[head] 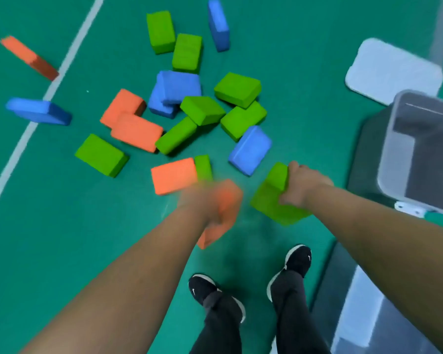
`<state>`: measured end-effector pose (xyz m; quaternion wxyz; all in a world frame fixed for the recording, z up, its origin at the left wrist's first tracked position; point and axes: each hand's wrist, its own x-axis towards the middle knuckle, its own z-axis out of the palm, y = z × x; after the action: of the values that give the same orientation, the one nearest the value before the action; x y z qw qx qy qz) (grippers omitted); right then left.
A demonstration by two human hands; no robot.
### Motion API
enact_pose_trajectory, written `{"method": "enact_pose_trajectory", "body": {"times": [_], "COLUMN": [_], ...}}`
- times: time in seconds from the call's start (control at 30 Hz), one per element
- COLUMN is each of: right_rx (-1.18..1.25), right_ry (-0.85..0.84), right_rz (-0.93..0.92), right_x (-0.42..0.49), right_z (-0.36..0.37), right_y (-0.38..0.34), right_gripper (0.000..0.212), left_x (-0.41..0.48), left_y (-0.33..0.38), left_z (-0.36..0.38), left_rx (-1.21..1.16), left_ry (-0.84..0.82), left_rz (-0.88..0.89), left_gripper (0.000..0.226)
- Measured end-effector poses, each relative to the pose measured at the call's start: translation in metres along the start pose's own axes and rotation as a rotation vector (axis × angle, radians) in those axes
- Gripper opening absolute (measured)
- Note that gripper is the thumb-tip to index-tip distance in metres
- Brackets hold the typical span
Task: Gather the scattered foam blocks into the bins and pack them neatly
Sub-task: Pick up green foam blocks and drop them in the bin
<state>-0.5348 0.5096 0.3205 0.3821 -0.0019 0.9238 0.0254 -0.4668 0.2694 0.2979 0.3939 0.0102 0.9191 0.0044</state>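
The right hand (pixel 302 185) was clenched round one end of a green foam block (pixel 271 200), just left of the clear bin (pixel 390 154). The left hand (pixel 210 204), smeared by motion, gripped an orange foam block (pixel 224 213) farther left of the bin. Both blocks were up off the floor (pixel 62 226).

A soft, wide block held by one end could twist out of the grip on the way across. The blur suggested a fast swing, so the orange one might strike the bin's rim and bounce back out. Blocks dropped in anyhow would probably lie crooked and waste room, spoiling a neat pack.

Left of the bin, scattered on the floor, lay eight more green blocks (pixel 237 89), one half hidden behind an orange one. There were also four more orange blocks (pixel 136 132) and seemingly five blue blocks (pixel 250 149), two overlapping, so that count was unsure. That made nine green and five orange in all. A white lid (pixel 394 70) lay just beyond the bin, and a second bin (pixel 356 302) stood on its near side.
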Motion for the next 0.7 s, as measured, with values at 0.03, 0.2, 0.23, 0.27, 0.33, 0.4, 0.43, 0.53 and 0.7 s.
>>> {"method": "enact_pose_trajectory", "body": {"times": [0.03, 0.2, 0.23, 0.27, 0.33, 0.4, 0.43, 0.53, 0.7], "right_rx": [0.045, 0.268, 0.323, 0.379, 0.483, 0.578, 0.618, 0.737, 0.889], "right_ry": [-0.013, -0.017, -0.017, -0.016, 0.010, 0.064, 0.099, 0.204, 0.322], "right_rz": [0.025, 0.159, 0.195, 0.236, 0.314, 0.394, 0.435, 0.578, 0.768], "right_x": [0.003, 0.012, 0.011, 0.012, 0.011, 0.011, 0.010, 0.010, 0.024], "right_z": [0.004, 0.023, 0.025, 0.026, 0.027, 0.027, 0.026, 0.023, 0.025], "right_y": [0.028, 0.177, 0.207, 0.236, 0.296, 0.352, 0.378, 0.447, 0.526], "right_gripper": [0.077, 0.072, 0.074, 0.076, 0.077, 0.077, 0.079, 0.088, 0.088], "left_x": [0.011, 0.061, 0.070, 0.078, 0.092, 0.105, 0.110, 0.126, 0.150], "left_y": [0.028, 0.174, 0.203, 0.232, 0.290, 0.347, 0.374, 0.451, 0.556], "left_z": [-0.009, -0.045, -0.053, -0.061, -0.077, -0.095, -0.105, -0.134, -0.169], "left_rx": [0.032, 0.161, 0.190, 0.220, 0.281, 0.326, 0.346, 0.381, 0.302], "left_ry": [0.010, 0.006, 0.015, 0.024, 0.035, 0.049, 0.066, 0.143, 0.279], "left_rz": [0.028, 0.151, 0.177, 0.205, 0.256, 0.312, 0.343, 0.439, 0.586], "left_gripper": [0.080, 0.077, 0.077, 0.077, 0.079, 0.082, 0.081, 0.075, 0.066]}}
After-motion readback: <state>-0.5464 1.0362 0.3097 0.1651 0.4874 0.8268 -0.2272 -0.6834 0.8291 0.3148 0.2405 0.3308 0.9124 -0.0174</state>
